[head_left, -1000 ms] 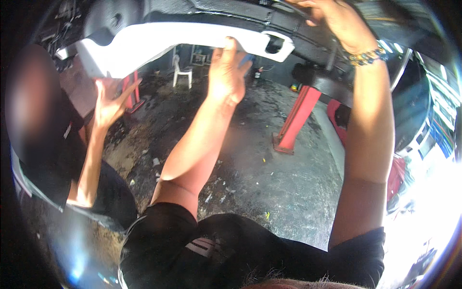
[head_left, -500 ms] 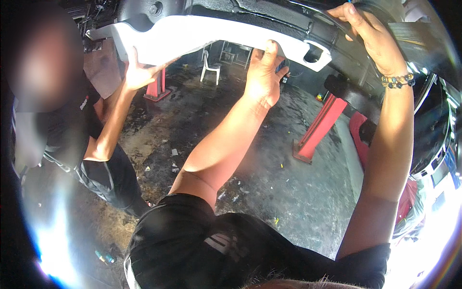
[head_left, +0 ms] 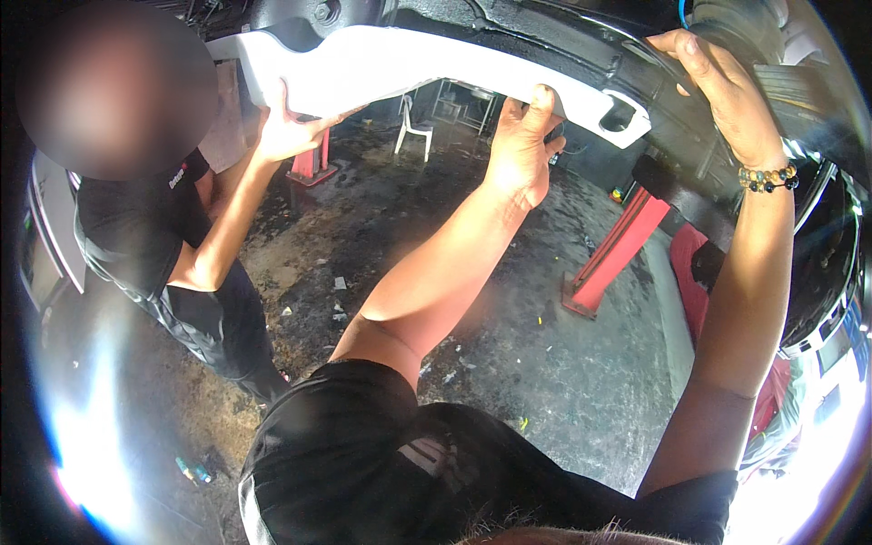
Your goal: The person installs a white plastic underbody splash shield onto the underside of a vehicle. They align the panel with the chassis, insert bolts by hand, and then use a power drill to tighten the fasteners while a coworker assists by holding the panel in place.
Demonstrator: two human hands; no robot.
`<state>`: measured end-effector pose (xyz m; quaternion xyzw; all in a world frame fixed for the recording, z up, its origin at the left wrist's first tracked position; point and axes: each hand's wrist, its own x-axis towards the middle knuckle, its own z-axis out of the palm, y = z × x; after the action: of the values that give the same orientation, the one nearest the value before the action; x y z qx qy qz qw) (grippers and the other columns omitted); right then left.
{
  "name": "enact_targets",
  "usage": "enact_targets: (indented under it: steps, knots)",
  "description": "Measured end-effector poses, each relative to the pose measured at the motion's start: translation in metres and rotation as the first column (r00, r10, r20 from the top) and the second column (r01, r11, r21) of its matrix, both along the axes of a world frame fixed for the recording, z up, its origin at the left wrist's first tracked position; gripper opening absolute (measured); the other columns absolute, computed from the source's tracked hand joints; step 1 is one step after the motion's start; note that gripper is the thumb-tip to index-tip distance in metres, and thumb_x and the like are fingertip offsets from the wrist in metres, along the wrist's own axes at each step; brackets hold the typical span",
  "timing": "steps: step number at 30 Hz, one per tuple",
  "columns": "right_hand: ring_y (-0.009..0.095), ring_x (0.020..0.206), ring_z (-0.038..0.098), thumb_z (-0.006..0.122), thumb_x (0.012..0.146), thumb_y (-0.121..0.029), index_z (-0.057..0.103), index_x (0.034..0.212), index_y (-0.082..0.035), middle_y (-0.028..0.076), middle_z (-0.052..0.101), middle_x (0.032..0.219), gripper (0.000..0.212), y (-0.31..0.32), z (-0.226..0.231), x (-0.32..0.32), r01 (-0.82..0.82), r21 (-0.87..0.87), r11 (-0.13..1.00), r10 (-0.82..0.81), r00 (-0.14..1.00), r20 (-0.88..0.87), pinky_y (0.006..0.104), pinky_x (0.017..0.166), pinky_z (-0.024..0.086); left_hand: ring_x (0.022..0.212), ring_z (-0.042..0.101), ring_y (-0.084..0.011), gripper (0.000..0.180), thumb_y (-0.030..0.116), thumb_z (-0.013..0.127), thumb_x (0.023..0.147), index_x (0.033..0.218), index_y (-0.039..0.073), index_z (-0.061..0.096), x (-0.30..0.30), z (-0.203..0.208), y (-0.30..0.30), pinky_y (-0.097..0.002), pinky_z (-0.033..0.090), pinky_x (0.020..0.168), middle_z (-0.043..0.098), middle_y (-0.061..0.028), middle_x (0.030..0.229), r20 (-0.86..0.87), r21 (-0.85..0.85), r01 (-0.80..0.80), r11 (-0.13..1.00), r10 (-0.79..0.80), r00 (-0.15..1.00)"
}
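Overhead, a long white curved car panel [head_left: 391, 65] runs along the dark underside of a raised vehicle [head_left: 545, 45]. It has a rounded cut-out close to its right end. My left hand [head_left: 525, 153] grips the panel's lower edge from below, thumb up against its face and fingers behind it. Farther right, my right hand [head_left: 731, 95], below a bead bracelet [head_left: 767, 177], reaches up and curls round a black edge of the vehicle; part of its fingers is hidden there. At the panel's left end, a co-worker's hand [head_left: 286, 136] supports it from beneath.
The co-worker [head_left: 136, 227] stands at the left in dark clothes. Red lift posts [head_left: 618, 250] rise from the stained floor [head_left: 472, 336], which has scattered litter. A white plastic chair [head_left: 413, 132] stands farther back. A dark tyre [head_left: 822, 263] is at the right.
The view has shifted slightly, so the panel and both my hands appear a little farther right. The co-worker appears farther right too. The holds look the same.
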<state>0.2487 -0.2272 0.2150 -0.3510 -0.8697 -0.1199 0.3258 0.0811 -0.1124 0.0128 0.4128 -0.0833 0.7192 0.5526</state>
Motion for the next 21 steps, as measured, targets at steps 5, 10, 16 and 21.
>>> enact_targets:
  steps: [5,10,16,21]
  knots:
    - [0.016,0.122,0.059,0.05,0.107,-0.051,0.065,0.13,-0.004,0.008,0.068,0.127,0.055,-0.003,0.001,0.004,0.031,0.174,0.984,-0.065,0.979,0.195,0.0331,0.098,0.049,0.143,0.039,-0.0375,0.087,0.059,0.074,0.089,0.151,0.011,0.038,0.008,-0.002,0.007,-0.0587,0.028,0.115,0.044,-0.0159,0.154,0.033,0.022,-0.003,1.0,0.002,0.999]
    - [0.031,0.117,0.06,0.082,0.079,-0.034,0.052,0.134,0.0,0.019,0.065,0.12,0.071,-0.036,-0.039,-0.046,0.201,0.453,0.868,-0.35,0.896,0.273,0.0477,0.111,0.04,0.142,0.041,-0.0374,0.085,0.057,0.072,0.091,0.15,0.006,0.038,-0.004,-0.003,0.013,-0.0613,0.025,0.119,0.044,-0.0159,0.153,0.047,0.0,-0.041,0.999,0.041,0.998]
    - [0.037,0.122,0.058,0.083,0.075,-0.027,0.052,0.13,-0.001,0.019,0.064,0.12,0.068,-0.018,-0.068,-0.045,0.274,0.722,0.635,-0.47,0.879,0.079,0.0602,0.12,0.025,0.145,0.037,-0.0374,0.088,0.056,0.074,0.09,0.152,0.007,0.037,0.002,0.0,0.006,-0.0626,0.022,0.121,0.042,-0.0173,0.154,0.084,0.001,-0.021,1.0,0.021,0.996]
    - [0.029,0.12,0.062,0.086,0.075,-0.032,0.057,0.135,-0.008,0.012,0.069,0.119,0.07,0.003,-0.066,-0.038,0.266,0.809,0.525,-0.49,0.871,0.031,0.0525,0.116,0.034,0.145,0.036,-0.0407,0.089,0.057,0.074,0.09,0.153,0.007,0.035,0.007,0.0,0.01,-0.0611,0.025,0.119,0.039,-0.019,0.157,0.086,0.019,0.008,1.0,-0.009,0.996]
